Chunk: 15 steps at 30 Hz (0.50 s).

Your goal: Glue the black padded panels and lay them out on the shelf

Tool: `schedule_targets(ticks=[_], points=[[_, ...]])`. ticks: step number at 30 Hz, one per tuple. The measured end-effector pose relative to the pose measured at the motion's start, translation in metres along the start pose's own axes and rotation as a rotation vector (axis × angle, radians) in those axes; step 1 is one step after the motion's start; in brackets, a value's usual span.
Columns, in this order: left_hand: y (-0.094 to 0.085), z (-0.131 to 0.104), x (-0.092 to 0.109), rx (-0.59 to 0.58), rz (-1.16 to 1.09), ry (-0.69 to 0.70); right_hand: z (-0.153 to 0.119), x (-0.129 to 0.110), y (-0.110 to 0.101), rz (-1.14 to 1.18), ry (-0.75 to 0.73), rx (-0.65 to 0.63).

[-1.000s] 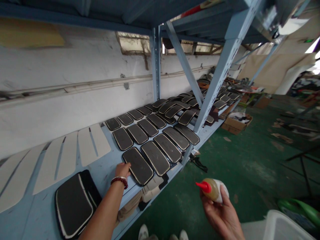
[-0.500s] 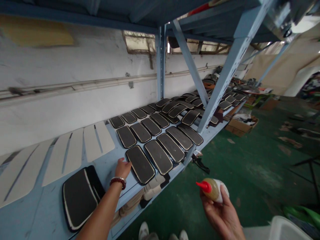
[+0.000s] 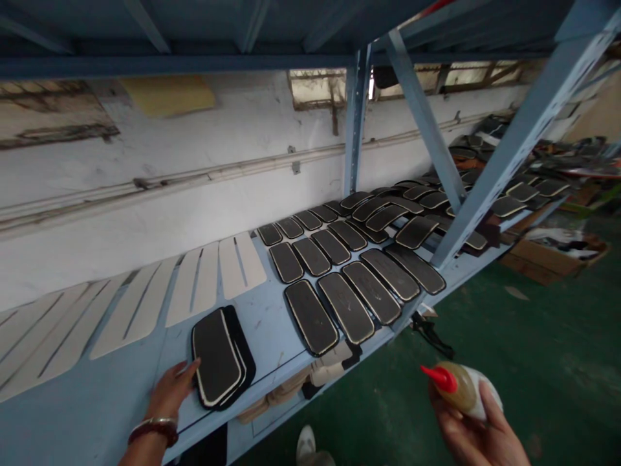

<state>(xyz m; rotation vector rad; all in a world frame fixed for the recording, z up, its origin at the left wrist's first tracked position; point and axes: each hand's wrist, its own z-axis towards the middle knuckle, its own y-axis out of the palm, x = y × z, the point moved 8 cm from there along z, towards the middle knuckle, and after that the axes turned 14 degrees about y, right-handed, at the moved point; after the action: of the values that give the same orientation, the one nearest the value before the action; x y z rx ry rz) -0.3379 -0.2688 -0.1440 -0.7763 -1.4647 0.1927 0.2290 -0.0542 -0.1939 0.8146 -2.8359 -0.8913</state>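
Observation:
My left hand [image 3: 173, 388], with a beaded bracelet at the wrist, is at the left edge of a small stack of dark panels [image 3: 218, 359] with pale borders. Its thumb and fingers meet at the top panel's edge. In my right hand [image 3: 468, 414] is a bottle [image 3: 463, 388] of yellowish-brown liquid with a red nozzle pointing left, held over the floor side. Rows of similar dark panels [image 3: 310, 317] lie on the blue shelf [image 3: 272, 323], to the right of the stack. White flat pieces [image 3: 242, 265] lie along the wall side.
A blue shelf post [image 3: 524, 136] and a diagonal brace [image 3: 427, 116] rise at the right. The upper shelf [image 3: 194, 65] hangs overhead. Beige pieces [image 3: 334, 366] sit on a lower level. A cardboard box [image 3: 543, 259] stands on the green floor at the right.
My left hand has moved from the nearest panel in the rows to the left side of the small stack. The view has turned left. My right hand still holds the bottle.

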Motion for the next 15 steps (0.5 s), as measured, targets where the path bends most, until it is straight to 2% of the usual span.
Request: schedule_targets(ticks=[3, 5, 7, 9, 11, 12, 15], points=[[0.024, -0.005, -0.018, -0.119, -0.214, -0.119, 0.004, 0.002, 0.004, -0.067, -0.006, -0.038], [0.036, -0.006, -0.022, -0.141, -0.315, -0.167, 0.004, 0.006, 0.007, -0.087, -0.002, -0.042], [0.042, -0.005, -0.022, -0.150, -0.406, -0.192, 0.002, 0.012, 0.009, -0.070, 0.016, -0.008], [0.039, -0.003, -0.022, -0.157, -0.487, -0.198, -0.003, 0.021, 0.012, -0.044, 0.044, 0.033], [0.024, -0.001, -0.024, -0.147, -0.529, -0.203, -0.008, 0.029, 0.017, -0.029, 0.063, 0.054], [0.011, 0.000, -0.026, -0.129, -0.529, -0.210, -0.010, 0.033, 0.019, -0.027, 0.070, 0.057], [-0.047, 0.001, -0.036, -0.011, -0.443, -0.216, -0.010, 0.041, 0.019, -0.029, 0.064, 0.057]])
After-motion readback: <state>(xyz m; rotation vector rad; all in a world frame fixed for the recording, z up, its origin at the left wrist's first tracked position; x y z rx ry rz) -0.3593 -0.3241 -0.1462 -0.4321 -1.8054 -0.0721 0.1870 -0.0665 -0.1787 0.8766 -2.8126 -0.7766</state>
